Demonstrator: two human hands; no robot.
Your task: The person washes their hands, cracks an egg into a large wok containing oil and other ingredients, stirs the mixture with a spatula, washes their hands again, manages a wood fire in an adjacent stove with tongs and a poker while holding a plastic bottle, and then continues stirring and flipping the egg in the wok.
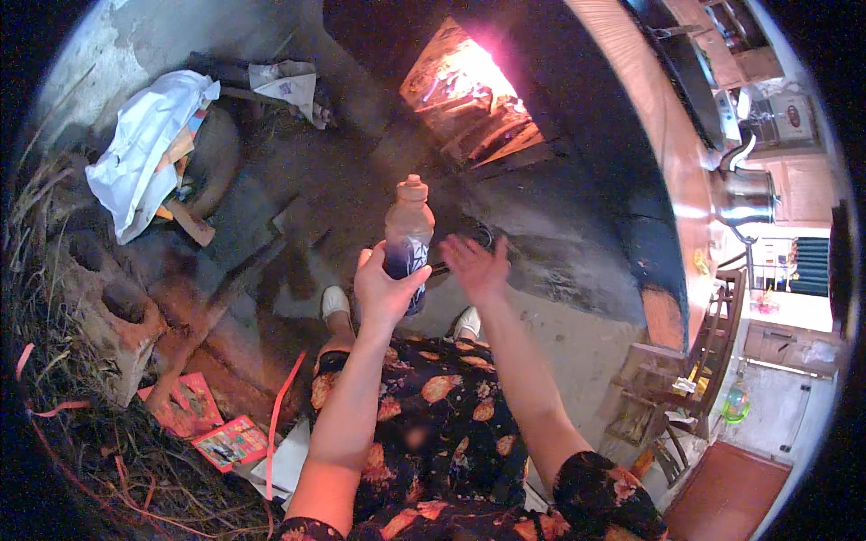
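Observation:
My left hand (385, 287) is wrapped round a plastic bottle (410, 219), held upright in front of my body. The bottle has a pale capped top, a cloudy clear upper part and a dark lower part with a white pattern. To its right, my right hand (478, 269) is raised with its fingers spread, apart from the bottle and holding nothing. Beyond the hands, a fire (478, 86) burns over pieces of wood in the square opening of a dark stove (595, 153).
A white bag (149, 135) with scraps lies at the far left. Dry twigs (99, 469) and red printed packets (231, 442) are at the lower left. A metal kettle (747, 196) stands on the stove's edge at right, above a wooden chair (717, 347).

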